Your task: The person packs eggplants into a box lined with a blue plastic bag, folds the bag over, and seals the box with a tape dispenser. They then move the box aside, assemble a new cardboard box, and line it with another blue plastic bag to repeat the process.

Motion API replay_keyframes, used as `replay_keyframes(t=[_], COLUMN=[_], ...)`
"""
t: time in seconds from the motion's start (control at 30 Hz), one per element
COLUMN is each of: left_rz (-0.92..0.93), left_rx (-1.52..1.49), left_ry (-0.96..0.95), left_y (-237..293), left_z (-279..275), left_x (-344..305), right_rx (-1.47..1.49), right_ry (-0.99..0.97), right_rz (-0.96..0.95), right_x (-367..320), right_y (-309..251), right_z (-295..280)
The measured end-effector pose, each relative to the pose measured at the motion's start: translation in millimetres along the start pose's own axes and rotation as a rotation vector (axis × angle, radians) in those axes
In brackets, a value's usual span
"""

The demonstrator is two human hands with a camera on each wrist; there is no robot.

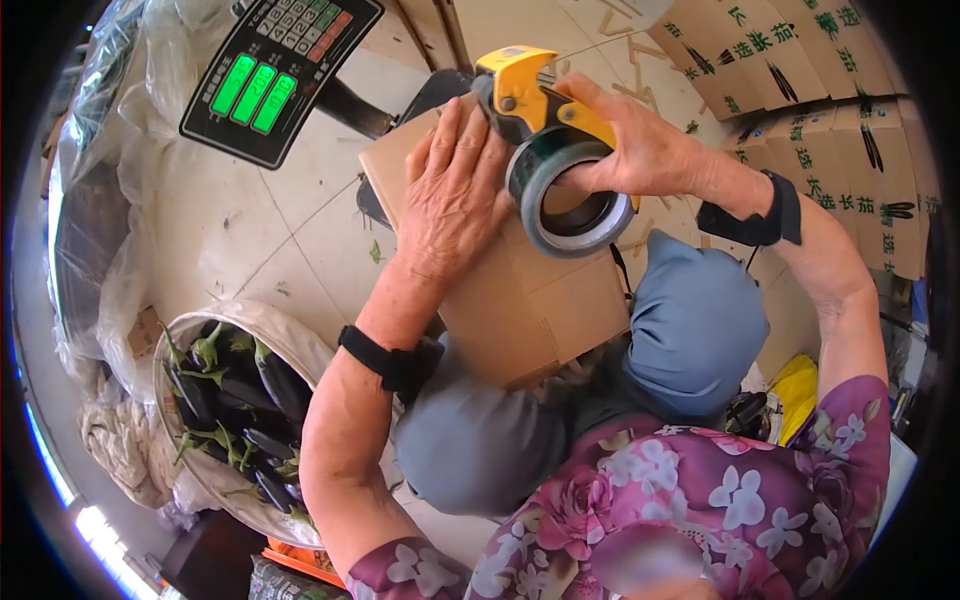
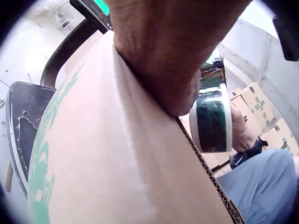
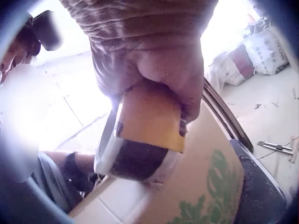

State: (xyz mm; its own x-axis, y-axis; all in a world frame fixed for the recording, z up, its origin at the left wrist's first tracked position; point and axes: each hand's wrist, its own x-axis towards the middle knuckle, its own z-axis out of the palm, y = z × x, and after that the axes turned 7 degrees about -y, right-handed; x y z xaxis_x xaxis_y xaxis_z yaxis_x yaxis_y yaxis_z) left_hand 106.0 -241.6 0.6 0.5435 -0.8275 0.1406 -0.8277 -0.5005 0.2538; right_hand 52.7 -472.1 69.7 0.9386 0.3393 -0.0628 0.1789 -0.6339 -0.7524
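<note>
A cardboard box (image 1: 540,300) stands between the person's knees, its flaps folded over the top. The left hand (image 1: 455,185) lies flat across the flaps, fingers extended toward the far edge. In the right hand (image 1: 635,140) is a yellow tape dispenser (image 1: 520,75), gripped by its handle, with a large roll of dark green tape (image 1: 540,160) on it. The dispenser's head is over the far edge of the box, right beside the left fingertips. In the right wrist view, the yellow handle (image 3: 149,116) fills the palm above the green-printed box side (image 3: 205,186).
A basket of eggplants (image 1: 240,390) stands at the left. Behind it, a scale display (image 1: 260,90) glows green. Stacked printed cartons (image 1: 830,170) are at the right. Under the box is a black platform (image 2: 28,121); a utility knife (image 3: 275,147) lies on the tiled floor.
</note>
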Motion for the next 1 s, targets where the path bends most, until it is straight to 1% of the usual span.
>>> replay_keyframes(t=[0.03, 0.07, 0.13, 0.17, 0.2, 0.27, 0.3, 0.37, 0.4, 0.47, 0.57, 0.67, 0.7, 0.8, 0.83, 0.9, 0.93, 1.0], left_rz=[0.021, 0.010, 0.003, -0.039, -0.042, -0.184, -0.134, -0.147, -0.153, -0.124, -0.110, -0.094, -0.057, -0.061, -0.064, -0.084, -0.086, -0.103], left_rx=[0.040, 0.037, -0.010, 0.004, 0.008, 0.033, 0.081, 0.049, 0.018, 0.011, -0.022, -0.035, -0.026, -0.013, -0.008, 0.066, 0.064, 0.066], left_ry=[-0.012, -0.015, -0.066, -0.070, -0.072, 0.053, 0.123, 0.107, 0.096, 0.128, 0.113, 0.122, 0.157, 0.121, 0.117, 0.110, 0.109, 0.114], left_y=[-1.6, -5.3, -7.6, -6.0, -5.9, -5.8, -11.8, -14.0, -14.7, -21.8, -24.9, -26.1, -23.2, -14.4, -12.7, -11.2, -12.1, -14.2], left_z=[1.5, -0.5, -4.8, -3.5, -2.1, 1.7, 1.5, -0.5, -2.6, -1.5, -5.1, -3.6, -4.7, -6.0, -5.2, -1.8, -1.7, -1.3], left_x=[-1.8, -4.6, -8.5, -6.9, -4.2, 1.6, 4.4, 5.9, 6.4, 5.7, -0.3, 0.2, 0.9, 3.1, 1.6, 2.0, 1.7, 0.0], right_rx=[0.064, 0.068, -0.057, -0.034, -0.031, -0.053, -0.045, -0.073, -0.069, -0.047, -0.057, -0.078, -0.080, -0.058, -0.053, -0.098, -0.097, -0.205], right_ry=[-0.072, -0.083, -0.027, -0.027, -0.027, 0.121, 0.118, 0.104, 0.104, 0.160, 0.127, 0.117, 0.133, 0.117, 0.117, 0.204, 0.201, 0.172], right_rz=[0.075, 0.073, -0.024, -0.018, -0.021, -0.129, -0.122, -0.012, -0.010, -0.122, -0.153, -0.128, -0.118, -0.049, -0.052, -0.163, -0.162, -0.255], right_x=[-2.4, -2.5, -14.3, -15.0, -15.0, -17.2, -20.5, -19.9, -21.0, -21.2, -21.4, -24.1, -25.6, -25.6, -23.4, -18.4, -17.8, -16.7], right_y=[-3.5, -4.6, -2.9, 1.5, 3.2, 5.7, 6.5, 8.8, 9.7, 12.5, 7.5, 7.7, 8.6, 13.7, 14.1, 15.1, 13.2, 6.8], right_z=[-2.2, -2.4, 1.3, 3.2, 3.7, 4.9, 5.8, 3.6, 6.1, 7.8, 6.8, 3.9, 4.0, 4.1, 6.6, 8.9, 9.1, 8.1])
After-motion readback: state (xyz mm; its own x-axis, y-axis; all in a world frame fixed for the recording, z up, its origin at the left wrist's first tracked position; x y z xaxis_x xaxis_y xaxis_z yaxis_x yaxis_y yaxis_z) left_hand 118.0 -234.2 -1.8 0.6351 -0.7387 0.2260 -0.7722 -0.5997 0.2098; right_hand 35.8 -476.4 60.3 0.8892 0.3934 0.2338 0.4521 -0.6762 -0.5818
